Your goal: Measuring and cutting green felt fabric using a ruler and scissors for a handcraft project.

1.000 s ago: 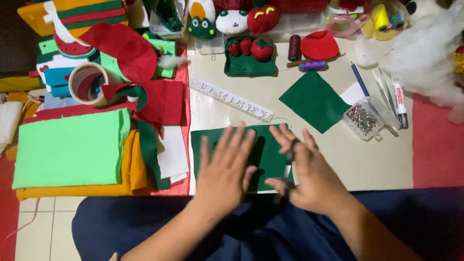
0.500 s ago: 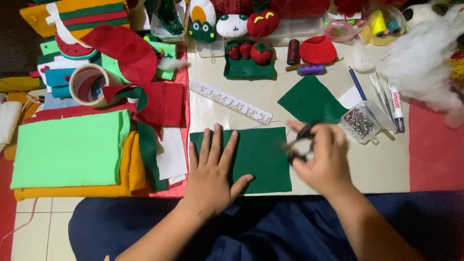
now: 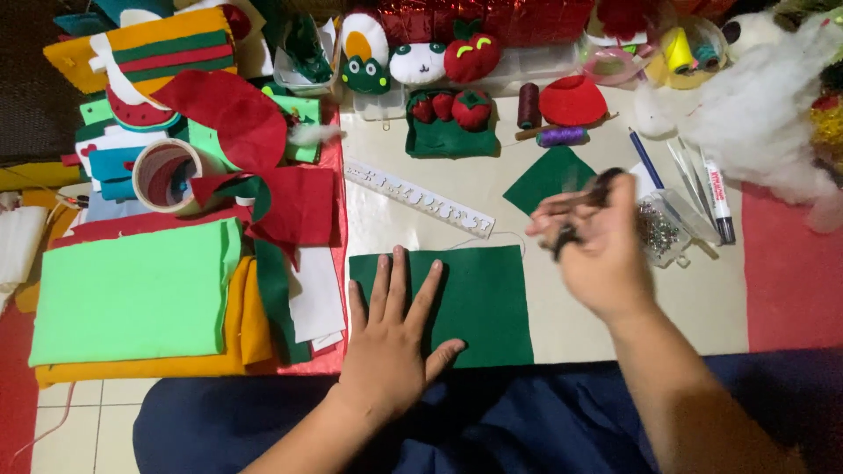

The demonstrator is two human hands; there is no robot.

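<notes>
The left hand (image 3: pixel 391 338) lies flat, fingers spread, on one dark green felt rectangle (image 3: pixel 479 303) at the worktop's (image 3: pixel 597 338) near edge. The right hand (image 3: pixel 597 250), raised right of it, pinches black scissors (image 3: pixel 584 211). Bare worktop shows right of the rectangle. One smaller green felt square (image 3: pixel 544 178) lies farther back.

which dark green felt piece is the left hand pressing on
The large rectangular dark green felt at the near table edge; the left hand lies flat on it. The smaller diamond-turned piece lies farther back, untouched.
</notes>
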